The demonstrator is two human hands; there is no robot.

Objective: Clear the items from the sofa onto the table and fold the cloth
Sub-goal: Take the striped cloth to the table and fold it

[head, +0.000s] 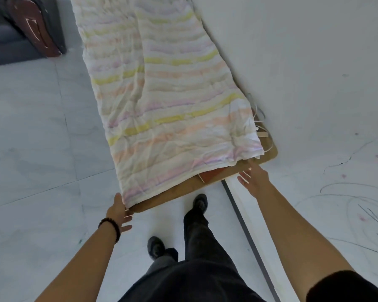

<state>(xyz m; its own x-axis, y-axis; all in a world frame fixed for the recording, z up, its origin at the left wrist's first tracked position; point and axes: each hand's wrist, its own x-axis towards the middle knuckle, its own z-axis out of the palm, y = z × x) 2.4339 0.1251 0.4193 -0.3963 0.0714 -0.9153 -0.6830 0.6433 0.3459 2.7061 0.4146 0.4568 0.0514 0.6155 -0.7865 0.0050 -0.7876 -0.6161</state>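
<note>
Pale tiled floor (31, 149) fills the left; a scribbled white wall (314, 62) fills the right. Low brown table (175, 192) stands against the wall, running from centre to 12 o'clock. Striped cloth (172, 101) lies spread along it, covering most of the top. Flat red-brown item (212, 174) protrudes from under the cloth's near edge. White cables (259, 118) noted at the cloth's 3 o'clock edge. Sofa (13, 35) at 10 o'clock. Left hand (118, 211), fingers apart, touches the cloth's near-left corner. Right hand (254, 179), fingers spread, reaches the near-right corner, gripping nothing.
</note>
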